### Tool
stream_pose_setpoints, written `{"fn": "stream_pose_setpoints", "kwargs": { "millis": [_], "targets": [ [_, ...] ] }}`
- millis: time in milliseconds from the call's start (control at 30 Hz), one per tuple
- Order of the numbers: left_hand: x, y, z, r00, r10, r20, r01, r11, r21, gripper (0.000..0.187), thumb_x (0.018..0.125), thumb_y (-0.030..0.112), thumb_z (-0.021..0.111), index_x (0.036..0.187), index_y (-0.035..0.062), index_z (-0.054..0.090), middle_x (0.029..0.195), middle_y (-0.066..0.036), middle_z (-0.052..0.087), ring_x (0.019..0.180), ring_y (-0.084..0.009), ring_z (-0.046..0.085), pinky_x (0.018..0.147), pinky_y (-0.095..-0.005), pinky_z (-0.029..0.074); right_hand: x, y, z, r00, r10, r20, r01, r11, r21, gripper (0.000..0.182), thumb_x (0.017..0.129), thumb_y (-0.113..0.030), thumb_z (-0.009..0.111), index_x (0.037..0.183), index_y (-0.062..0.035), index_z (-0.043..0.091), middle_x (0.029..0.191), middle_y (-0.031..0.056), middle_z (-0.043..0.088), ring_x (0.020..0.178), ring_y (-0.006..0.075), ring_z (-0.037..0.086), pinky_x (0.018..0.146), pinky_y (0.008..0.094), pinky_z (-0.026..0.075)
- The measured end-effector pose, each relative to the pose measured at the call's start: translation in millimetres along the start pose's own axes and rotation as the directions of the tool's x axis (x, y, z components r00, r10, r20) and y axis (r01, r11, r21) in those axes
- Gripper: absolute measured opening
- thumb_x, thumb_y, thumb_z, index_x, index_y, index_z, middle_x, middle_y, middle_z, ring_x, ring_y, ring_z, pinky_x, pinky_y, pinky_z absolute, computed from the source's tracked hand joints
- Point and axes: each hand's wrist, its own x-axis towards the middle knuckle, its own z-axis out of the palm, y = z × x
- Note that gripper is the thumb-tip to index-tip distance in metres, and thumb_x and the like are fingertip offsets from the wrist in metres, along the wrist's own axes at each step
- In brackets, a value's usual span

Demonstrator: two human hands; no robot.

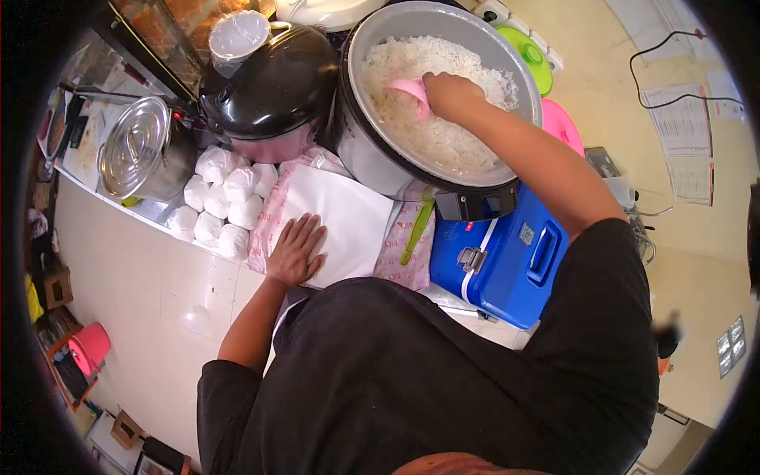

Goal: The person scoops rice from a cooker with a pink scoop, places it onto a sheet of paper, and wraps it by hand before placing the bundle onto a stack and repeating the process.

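A: At the counter's (155, 214) front edge, near the middle: white paper (344, 214), uppermost on pink-printed sheets (396, 273). Left hand (296, 249) flat on the paper's left side, fingers loosely spread, grasping nothing. Why there?

B: Steadying, I'd judge. Loose sheets slide easily, and a flat palm would keep the stack put while the person leans and reaches the other way.

A: Right hand (455, 96) is over the cooker pot (412, 22), behind the paper. Fingers curled on a pink scoop (412, 91), down among the rice (443, 63).

B: Grip close to the rim, it seems; from here the knuckles hide the fingertips, so I can't vouch for exactly how they sit. A short hold probably suits loose grains: little leverage needed, good control.

A: Pot nearly touching the paper's back edge. Handy?

B: Likely: a short carry, few grains dropped. Green stick (416, 233) lies on the printed sheets, right of the white paper, within reach of either hand.

A: Wrapped bundles (226, 198), white, grouped left of the paper along the front edge. Steel pot (131, 150), lidded, beyond them towards the left end.

B: Grouped tight, I suppose, to spare room. Blue cooler (514, 273) at the right, below the right forearm.
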Motion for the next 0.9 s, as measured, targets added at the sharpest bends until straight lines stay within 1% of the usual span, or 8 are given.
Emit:
{"fn": "stream_pose_setpoints", "kwargs": {
  "millis": [167, 400, 500, 600, 700, 833, 867, 900],
  "targets": [
    [1.0, 2.4, -1.0, 0.999, -0.024, 0.045, 0.023, 1.0, 0.02, 0.063, 0.095, 0.036, 0.061, 0.151, 0.0088, 0.051, 0.165, -0.015, 0.038, 0.156, -0.0327, 0.03, 0.129, -0.051, 0.02, -49.2, -12.9, -12.9, 0.977, -0.054, 0.208, 0.05, 0.998, 0.027, 0.03, 0.093, -0.024, 0.067, 0.12, -0.0129, 0.068, 0.11, 0.0152, 0.075, 0.103, 0.0361, 0.074, 0.084, 0.0487, 0.059],
    [2.3, 2.1, 0.4, 0.999, -0.014, 0.047, 0.014, 1.0, 0.015, 0.063, 0.094, 0.034, 0.06, 0.15, 0.0074, 0.052, 0.165, -0.017, 0.038, 0.156, -0.0345, 0.031, 0.128, -0.052, 0.021, -101.4, 15.8, -27.2, 0.972, -0.174, 0.159, 0.151, 0.978, 0.143, 0.033, 0.088, -0.024, 0.074, 0.117, -0.0087, 0.068, 0.105, 0.0182, 0.075, 0.102, 0.0393, 0.073, 0.083, 0.0518, 0.058],
    [2.9, 2.1, 1.1, 0.997, -0.03, 0.067, 0.028, 0.999, 0.023, 0.063, 0.093, 0.034, 0.06, 0.15, 0.0075, 0.052, 0.165, -0.017, 0.038, 0.155, -0.0347, 0.031, 0.128, -0.0522, 0.021, -102.6, 37.6, -35.8, 0.952, -0.267, 0.148, 0.235, 0.951, 0.2, 0.036, 0.087, -0.024, 0.077, 0.117, -0.0069, 0.068, 0.105, 0.0202, 0.075, 0.103, 0.0383, 0.073, 0.087, 0.0495, 0.057],
    [4.9, 4.5, -2.0, 0.995, -0.051, 0.089, 0.05, 0.999, 0.012, 0.063, 0.093, 0.034, 0.06, 0.15, 0.0077, 0.052, 0.165, -0.017, 0.038, 0.155, -0.0346, 0.031, 0.128, -0.0524, 0.021, -78.3, 78.8, -18.0, 0.903, -0.421, 0.09, 0.367, 0.862, 0.35, 0.034, 0.087, -0.029, 0.076, 0.116, -0.0099, 0.071, 0.108, 0.0167, 0.075, 0.103, 0.0387, 0.072, 0.087, 0.0467, 0.057],
    [3.1, 1.1, 1.2, 0.998, -0.027, 0.061, 0.027, 1.0, 0.007, 0.062, 0.093, 0.034, 0.059, 0.149, 0.0079, 0.052, 0.164, -0.016, 0.039, 0.155, -0.0344, 0.031, 0.128, -0.0525, 0.021, -55.4, 86.1, -40.7, 0.968, -0.244, -0.06, 0.249, 0.904, 0.348, 0.03, 0.089, -0.015, 0.075, 0.115, -0.0039, 0.067, 0.112, 0.0222, 0.073, 0.106, 0.0379, 0.071, 0.094, 0.0442, 0.055],
    [4.0, 1.4, -0.4, 0.998, -0.031, 0.058, 0.031, 0.999, 0.011, 0.063, 0.093, 0.034, 0.06, 0.15, 0.0083, 0.052, 0.164, -0.016, 0.039, 0.155, -0.0342, 0.032, 0.128, -0.0523, 0.021, -26.8, 50.3, -21.6, 0.983, 0.033, -0.179, 0.007, 0.976, 0.217, 0.028, 0.093, -0.012, 0.064, 0.119, -0.0029, 0.059, 0.107, 0.027, 0.072, 0.103, 0.0441, 0.07, 0.087, 0.0534, 0.055],
    [3.6, 1.3, 0.5, 0.998, -0.028, 0.052, 0.028, 1.0, 0.011, 0.063, 0.093, 0.034, 0.06, 0.15, 0.0083, 0.052, 0.164, -0.016, 0.039, 0.155, -0.0342, 0.032, 0.128, -0.0523, 0.021, -36.5, 34.2, -32.2, 0.992, -0.064, -0.111, 0.076, 0.992, 0.102, 0.026, 0.094, -0.011, 0.06, 0.119, -0.0032, 0.056, 0.104, 0.0265, 0.072, 0.102, 0.0449, 0.07, 0.083, 0.0561, 0.055],
    [3.4, 2.4, 0.9, 0.998, -0.026, 0.048, 0.026, 1.0, 0.007, 0.063, 0.093, 0.034, 0.06, 0.15, 0.0083, 0.052, 0.164, -0.016, 0.039, 0.155, -0.0342, 0.032, 0.128, -0.0523, 0.021, -32.7, 36.3, -30.3, 0.988, -0.05, -0.144, 0.065, 0.993, 0.095, 0.026, 0.094, -0.011, 0.06, 0.119, -0.0029, 0.056, 0.104, 0.0261, 0.072, 0.101, 0.0445, 0.071, 0.083, 0.0557, 0.055]
  ]
}}
